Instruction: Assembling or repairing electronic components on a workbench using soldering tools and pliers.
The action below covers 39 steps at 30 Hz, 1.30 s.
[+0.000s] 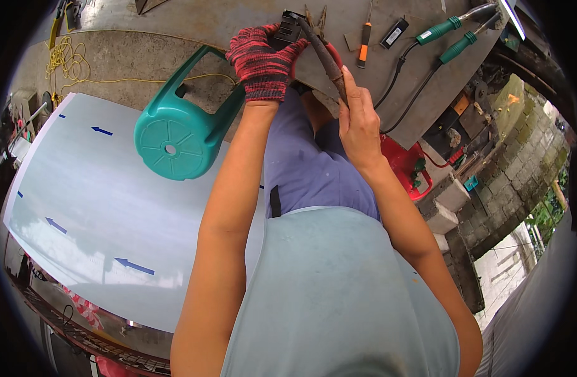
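Gripping a dark, slotted block (286,32), the gloved left hand (261,66) pinches it between thumb and fingers just beyond the near edge of the tabletop (194,20); whether the block rests on the metal or is held above it, I cannot tell. The bare right hand (357,119) is closed round the near end of a long dark tool (324,55), thumb and forefinger laid along it, with its far end at the block. The work looks to be under way, since tool and block meet; block and tool are both in hand, but the block's surface is too small to show what is finished and what is left. Counting outward, there is one block, one tool, and one pair of pliers (322,22) partly hidden behind the tool. Farther toward the tabletop's right edge lie one orange-and-black screwdriver (364,45), one black box (395,32) and two green handles (439,31), each with a dark cable running toward the near right corner. Off the tabletop, past its near edge, are one green stool (155,141) and a tangled yellow cord (68,58).
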Available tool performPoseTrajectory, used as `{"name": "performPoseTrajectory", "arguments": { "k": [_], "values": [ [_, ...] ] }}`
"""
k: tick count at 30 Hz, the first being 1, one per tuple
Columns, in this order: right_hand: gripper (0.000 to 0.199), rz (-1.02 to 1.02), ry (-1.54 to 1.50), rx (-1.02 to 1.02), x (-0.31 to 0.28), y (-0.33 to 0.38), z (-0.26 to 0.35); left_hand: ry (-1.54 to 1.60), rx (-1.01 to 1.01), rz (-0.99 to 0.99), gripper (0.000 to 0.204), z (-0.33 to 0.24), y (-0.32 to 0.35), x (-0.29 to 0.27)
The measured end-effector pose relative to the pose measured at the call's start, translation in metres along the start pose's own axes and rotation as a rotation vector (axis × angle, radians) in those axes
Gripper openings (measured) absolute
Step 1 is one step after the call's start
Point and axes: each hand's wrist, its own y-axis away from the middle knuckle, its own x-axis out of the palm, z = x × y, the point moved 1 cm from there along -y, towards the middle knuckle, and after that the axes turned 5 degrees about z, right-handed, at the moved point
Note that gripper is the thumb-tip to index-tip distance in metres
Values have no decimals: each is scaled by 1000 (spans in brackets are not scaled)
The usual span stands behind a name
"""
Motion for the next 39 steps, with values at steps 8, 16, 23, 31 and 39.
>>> {"name": "performPoseTrajectory", "arguments": {
  "k": [8, 16, 23, 31, 39],
  "values": [
    [76, 60, 4, 24, -7, -5, 0, 131, 58, 178, 43, 17, -9, -24],
    [72, 65, 53, 14, -12, -8, -2, 157, -267, 493, 56, -1, -67, -42],
    [68, 62, 127, -26, -17, -12, -4, 214, -336, 464, 71, 9, -70, -36],
    [72, 26, 73, -66, -16, -12, -11, 252, -347, 544, 74, 6, -71, -40],
    [72, 60, 9, -31, -17, -8, -11, 224, -330, 509, 76, 12, -73, -36]
  ]
}}
